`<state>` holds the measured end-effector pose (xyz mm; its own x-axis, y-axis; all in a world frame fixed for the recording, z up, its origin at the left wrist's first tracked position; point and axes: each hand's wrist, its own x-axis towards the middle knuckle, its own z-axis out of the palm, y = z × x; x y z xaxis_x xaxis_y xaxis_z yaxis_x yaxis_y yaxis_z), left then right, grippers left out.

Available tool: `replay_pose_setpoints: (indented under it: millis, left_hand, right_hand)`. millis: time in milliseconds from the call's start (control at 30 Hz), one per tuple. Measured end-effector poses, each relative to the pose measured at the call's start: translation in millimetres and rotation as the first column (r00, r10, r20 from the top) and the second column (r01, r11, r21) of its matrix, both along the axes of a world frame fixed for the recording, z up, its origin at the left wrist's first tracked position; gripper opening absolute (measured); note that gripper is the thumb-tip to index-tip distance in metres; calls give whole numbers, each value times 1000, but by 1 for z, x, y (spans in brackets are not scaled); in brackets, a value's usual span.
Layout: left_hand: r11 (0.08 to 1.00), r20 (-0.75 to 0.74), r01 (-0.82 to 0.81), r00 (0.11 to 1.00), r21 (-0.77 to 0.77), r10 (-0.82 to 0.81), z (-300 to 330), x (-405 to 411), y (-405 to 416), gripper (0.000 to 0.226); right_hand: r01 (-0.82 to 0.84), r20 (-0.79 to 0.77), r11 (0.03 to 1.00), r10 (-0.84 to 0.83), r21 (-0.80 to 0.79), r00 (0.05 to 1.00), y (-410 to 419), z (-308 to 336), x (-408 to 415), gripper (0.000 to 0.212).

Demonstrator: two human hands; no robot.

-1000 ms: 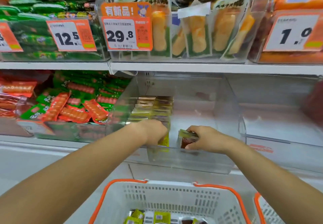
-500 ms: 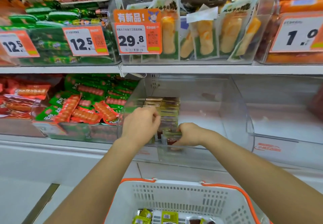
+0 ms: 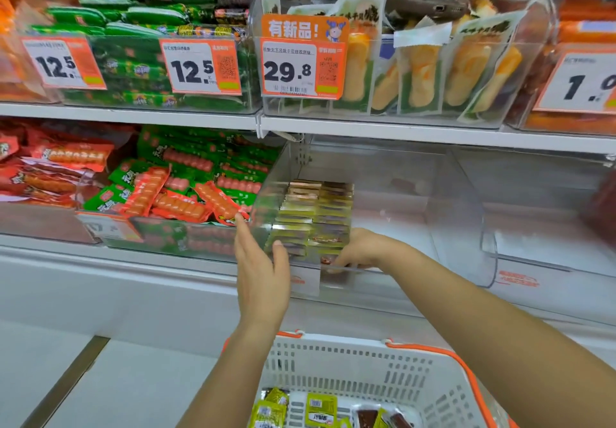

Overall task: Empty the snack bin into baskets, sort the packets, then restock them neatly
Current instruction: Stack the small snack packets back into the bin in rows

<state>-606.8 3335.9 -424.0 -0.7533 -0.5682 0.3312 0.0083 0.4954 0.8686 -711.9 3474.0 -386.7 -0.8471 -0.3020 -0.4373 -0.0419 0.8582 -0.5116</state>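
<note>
A clear plastic snack bin [image 3: 443, 227] sits on the lower shelf. Two neat rows of small green and brown packets [image 3: 316, 214] stand at its left side. My right hand [image 3: 358, 249] reaches over the bin's front lip and its fingers press on the front packets of the right row. My left hand [image 3: 261, 267] hovers in front of the bin's left corner with straight fingers and holds nothing. Below, a white basket with orange handles [image 3: 366, 371] holds a few loose green and dark packets [image 3: 320, 411].
Left of the bin lies a bin of red and green sausage packs [image 3: 186, 194]. The shelf above carries price tags [image 3: 301, 70] and bins of yellow and green snacks. An empty clear bin [image 3: 540, 214] stands to the right. Grey floor lies at lower left.
My left hand has drawn back out of the bin and opened. My right hand has slid left to the front of the packet rows. The view has shifted left.
</note>
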Motion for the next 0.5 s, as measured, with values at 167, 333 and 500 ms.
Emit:
replay_pose_setpoints:
  millis: [167, 333, 500]
  left_hand:
    - [999, -1, -2, 1000, -36, 2, -6, 1, -4, 64]
    - [999, 8, -10, 1000, -49, 10, -7, 0, -5, 64]
    - [997, 31, 33, 999, -69, -31, -6, 9, -7, 67]
  right_hand:
    - [-26, -54, 997, 30, 75, 998, 6, 6, 8, 24]
    - [-53, -135, 994, 65, 93, 989, -10, -5, 9, 59]
    - [-21, -42, 999, 20, -29, 999, 4, 8, 19, 57]
